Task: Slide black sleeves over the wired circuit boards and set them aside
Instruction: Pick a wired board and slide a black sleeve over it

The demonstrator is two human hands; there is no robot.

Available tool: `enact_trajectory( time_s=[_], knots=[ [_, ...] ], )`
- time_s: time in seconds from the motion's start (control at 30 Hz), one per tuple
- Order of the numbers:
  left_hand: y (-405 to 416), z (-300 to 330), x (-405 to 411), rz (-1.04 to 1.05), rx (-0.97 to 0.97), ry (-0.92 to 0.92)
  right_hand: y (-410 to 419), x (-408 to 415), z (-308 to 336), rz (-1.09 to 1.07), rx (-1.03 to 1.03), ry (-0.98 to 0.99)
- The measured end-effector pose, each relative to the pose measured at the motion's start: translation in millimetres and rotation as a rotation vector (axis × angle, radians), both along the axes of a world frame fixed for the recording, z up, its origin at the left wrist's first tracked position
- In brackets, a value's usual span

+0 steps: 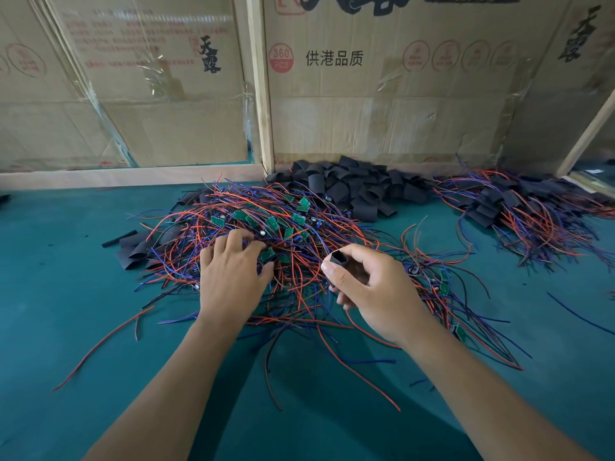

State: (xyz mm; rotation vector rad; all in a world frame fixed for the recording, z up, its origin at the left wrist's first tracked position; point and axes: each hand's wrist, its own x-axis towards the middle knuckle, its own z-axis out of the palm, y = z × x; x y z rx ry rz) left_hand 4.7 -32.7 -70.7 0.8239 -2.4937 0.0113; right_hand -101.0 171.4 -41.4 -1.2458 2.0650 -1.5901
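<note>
The right hand (369, 287) pinches a black sleeve (337, 261) between thumb and curled fingers, held just above the near right edge of the tangle; the sleeve's long axis runs from near to far and tilts upward, its open squarish mouth pointing far and slightly left, toward the left hand (233, 271). The left hand lies palm down on the pile of wired circuit boards (266, 234), its fingers curled into the red, blue and black wires beside a small green board (268, 254); whether it actually grips a board or wire cannot be told. The two hands are near each other but not touching. The pile spreads across the middle of the green table (50, 294); a heap of loose black sleeves (359, 188) sits at the far side against the cardboard wall (382, 121); a pile of sleeved boards (525, 211) lies far right, well apart from the hands.
</note>
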Motion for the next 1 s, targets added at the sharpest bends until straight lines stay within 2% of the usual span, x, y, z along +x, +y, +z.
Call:
enact_trajectory(
  time_s=[0.47,0.7,0.83,1.0],
  knots=[
    [0,24,8,-0.115,-0.084,0.028,0,-4,-3,-0.025,0.014,0.01],
    [-8,43,29,-0.091,0.055,0.064,1,-5,-2,-0.042,0.022,0.022],
    [-9,48,36,-0.072,0.152,0.137,1,-6,-1,-0.051,0.026,0.029],
    [-9,54,39,-0.08,0.216,0.39,2,-6,-2,-0.06,0.033,0.05]
  ],
)
